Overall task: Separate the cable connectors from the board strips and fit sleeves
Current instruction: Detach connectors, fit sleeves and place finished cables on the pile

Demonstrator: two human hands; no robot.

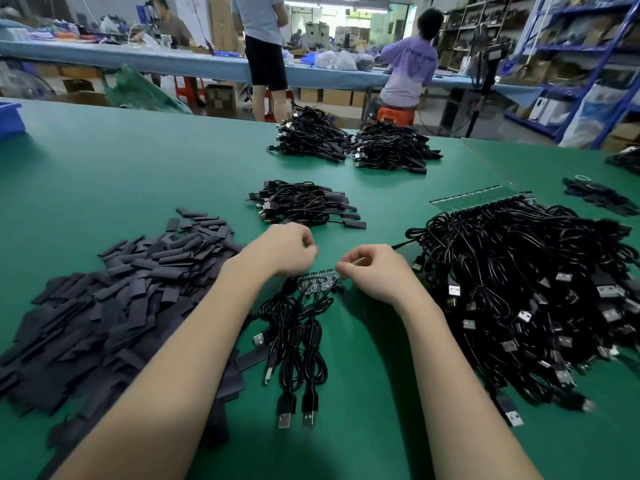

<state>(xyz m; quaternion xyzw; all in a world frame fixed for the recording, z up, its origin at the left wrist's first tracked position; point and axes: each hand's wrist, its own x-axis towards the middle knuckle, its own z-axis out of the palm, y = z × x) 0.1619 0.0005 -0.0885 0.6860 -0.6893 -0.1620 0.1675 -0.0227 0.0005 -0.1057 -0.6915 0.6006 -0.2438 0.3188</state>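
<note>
One short board strip (318,283) lies on the green table (104,174) just below the fingertips of both hands, with about four black USB cables (298,341) trailing toward the wearer. Left hand (280,249) is curled, fingers pinched together; its hold cannot be told. Right hand (375,271) pinches the strip's right end. Loose sleeves (121,289) are heaped left of the fingers, unseparated cables (519,289) right, and three finished bundles (304,204) beyond.

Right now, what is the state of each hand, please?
Left hand: fingers curled shut; what they pinch cannot be told.
Right hand: closed, pinching the end of the small board strip.
</note>
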